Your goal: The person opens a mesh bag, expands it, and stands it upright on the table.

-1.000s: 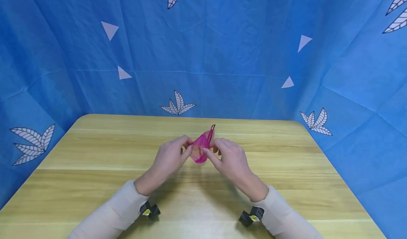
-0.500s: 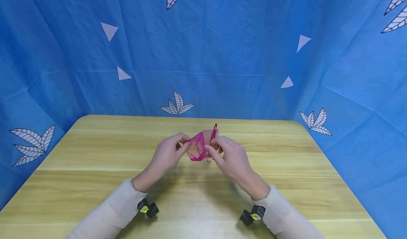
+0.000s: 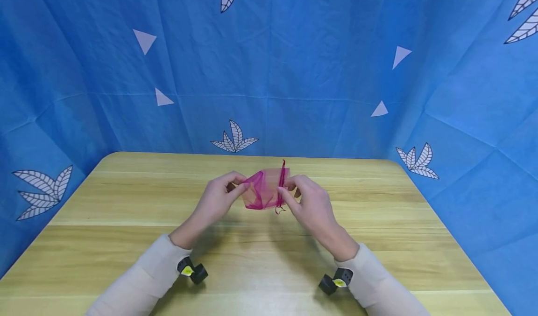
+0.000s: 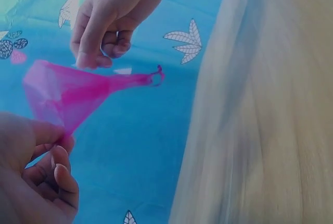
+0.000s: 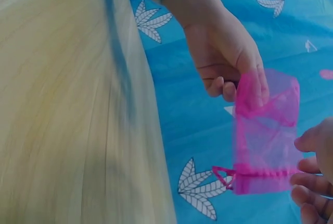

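Note:
Both hands hold up a sheer pink organza drawstring pouch, stretched sideways above the table. My left hand pinches its closed end between thumb and forefinger, also visible in the left wrist view. At the gathered end my right hand grips the edge with thumb and fingers, beside the dark pink drawstring. Cord loops stick out at both sides of that end; one cord loop shows in the right wrist view. I see nothing inside the see-through fabric.
A light wood-grain table lies beneath the hands. Blue cloth with white leaf and triangle prints hangs behind and at both sides. Each wrist carries a small black camera on a strap, such as the left wrist camera.
The hands have drawn apart, my left one moving leftward and slightly up. Between them the pouch has gone from bunched to spread flat and wider, with the drawstring line now showing.

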Demonstrator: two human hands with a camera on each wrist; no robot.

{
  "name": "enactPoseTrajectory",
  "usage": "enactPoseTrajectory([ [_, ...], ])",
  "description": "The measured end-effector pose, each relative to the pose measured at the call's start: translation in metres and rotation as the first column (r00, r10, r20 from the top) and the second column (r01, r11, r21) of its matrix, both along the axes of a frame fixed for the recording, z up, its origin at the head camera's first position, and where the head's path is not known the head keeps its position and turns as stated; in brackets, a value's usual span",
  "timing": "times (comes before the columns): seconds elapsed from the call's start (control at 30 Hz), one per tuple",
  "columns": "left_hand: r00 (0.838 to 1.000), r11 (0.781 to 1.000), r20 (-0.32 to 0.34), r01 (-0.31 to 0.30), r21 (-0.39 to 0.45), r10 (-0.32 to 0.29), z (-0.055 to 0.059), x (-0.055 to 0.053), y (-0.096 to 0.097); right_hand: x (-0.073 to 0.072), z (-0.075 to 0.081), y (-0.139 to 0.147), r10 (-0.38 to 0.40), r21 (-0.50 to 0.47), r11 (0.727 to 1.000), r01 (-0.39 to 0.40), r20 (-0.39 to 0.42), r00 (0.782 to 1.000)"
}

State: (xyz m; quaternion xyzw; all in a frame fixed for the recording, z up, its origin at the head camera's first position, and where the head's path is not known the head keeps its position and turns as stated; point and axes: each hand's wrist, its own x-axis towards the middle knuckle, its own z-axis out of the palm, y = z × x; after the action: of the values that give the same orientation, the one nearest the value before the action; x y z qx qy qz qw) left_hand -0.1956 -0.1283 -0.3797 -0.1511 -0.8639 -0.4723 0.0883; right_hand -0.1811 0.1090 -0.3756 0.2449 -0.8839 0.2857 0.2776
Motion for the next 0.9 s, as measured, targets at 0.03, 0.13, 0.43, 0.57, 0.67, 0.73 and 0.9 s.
enactPoseTrajectory([
  [0.03,1.0,1.0,0.007,0.001,0.008,-0.001,0.0,-0.001,-0.001,0.0,0.0,0.0,-0.005,-0.006,1.0,0.005,0.007,1.0],
  [0.13,1.0,0.999,0.017,0.004,0.033,-0.005,-0.001,-0.003,-0.003,-0.001,0.0,0.001,-0.021,-0.026,0.999,0.022,0.039,0.999],
  [0.43,0.999,0.995,0.041,0.022,0.099,-0.027,-0.002,-0.008,-0.009,-0.007,0.0,0.004,-0.028,-0.117,0.992,0.054,0.214,0.976],
  [0.57,0.999,0.994,0.038,0.024,0.109,-0.028,-0.002,-0.01,-0.01,-0.009,0.001,0.005,0.001,-0.168,0.984,0.051,0.296,0.955],
  [0.67,0.999,0.993,0.038,0.025,0.118,-0.029,-0.003,-0.011,-0.011,-0.011,0.0,0.005,0.04,-0.217,0.975,0.041,0.354,0.934],
  [0.73,0.999,0.992,0.042,0.027,0.126,-0.033,-0.003,-0.011,-0.011,-0.011,0.0,0.006,0.069,-0.246,0.969,0.031,0.388,0.919],
  [0.9,0.997,0.988,0.06,0.035,0.149,-0.044,-0.004,-0.012,-0.012,-0.011,0.001,0.007,0.136,-0.292,0.956,-0.002,0.44,0.888],
])
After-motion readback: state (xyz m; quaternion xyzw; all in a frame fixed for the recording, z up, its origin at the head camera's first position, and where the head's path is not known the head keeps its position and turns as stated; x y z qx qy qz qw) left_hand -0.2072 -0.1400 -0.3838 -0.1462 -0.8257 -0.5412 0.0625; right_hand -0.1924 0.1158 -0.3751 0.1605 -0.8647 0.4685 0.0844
